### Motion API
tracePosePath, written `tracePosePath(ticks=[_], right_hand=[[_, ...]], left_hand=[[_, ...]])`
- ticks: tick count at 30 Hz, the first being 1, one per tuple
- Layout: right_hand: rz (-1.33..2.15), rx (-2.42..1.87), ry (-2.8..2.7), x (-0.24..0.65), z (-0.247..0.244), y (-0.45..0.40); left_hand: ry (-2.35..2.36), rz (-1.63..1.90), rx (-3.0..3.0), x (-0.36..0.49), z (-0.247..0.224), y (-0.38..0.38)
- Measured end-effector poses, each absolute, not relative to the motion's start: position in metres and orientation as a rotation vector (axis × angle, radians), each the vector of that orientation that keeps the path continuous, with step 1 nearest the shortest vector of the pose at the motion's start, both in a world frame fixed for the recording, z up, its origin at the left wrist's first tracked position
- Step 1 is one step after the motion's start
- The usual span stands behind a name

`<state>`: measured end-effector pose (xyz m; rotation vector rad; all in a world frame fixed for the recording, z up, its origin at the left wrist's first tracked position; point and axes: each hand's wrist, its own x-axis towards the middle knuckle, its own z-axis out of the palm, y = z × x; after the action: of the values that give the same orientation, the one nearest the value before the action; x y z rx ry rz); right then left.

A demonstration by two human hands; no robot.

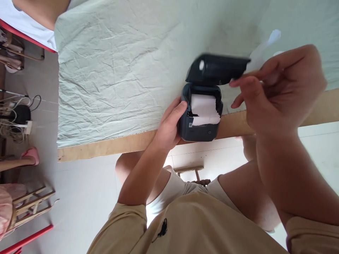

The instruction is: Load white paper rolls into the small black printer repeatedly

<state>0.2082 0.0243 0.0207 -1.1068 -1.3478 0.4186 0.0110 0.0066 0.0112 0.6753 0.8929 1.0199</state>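
Compact dark printer (200, 134), rounded corners, at the near edge of the bench (111, 145). Lid (218, 69) raised on the far side; black, glossy, slightly blurred. White paper (203, 105) exposed inside the open body, right side ragged, torn end over the front lip.

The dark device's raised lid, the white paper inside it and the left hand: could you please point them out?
Raised lid (218, 70), head view: middle of shell.
White paper (203, 104), head view: upper part.
Left hand (168, 127), head view: its back.
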Motion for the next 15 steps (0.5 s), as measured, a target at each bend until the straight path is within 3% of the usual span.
tracePosePath(ticks=[10,15], right_hand=[[0.135,-1.472,-2.200,0.205,0.047,0.017],[0.233,-1.527,-2.318,0.205,0.047,0.020]], left_hand=[[0.941,0.972,0.713,0.009,0.014,0.005],[0.985,0.915,0.709,0.007,0.014,0.006]])
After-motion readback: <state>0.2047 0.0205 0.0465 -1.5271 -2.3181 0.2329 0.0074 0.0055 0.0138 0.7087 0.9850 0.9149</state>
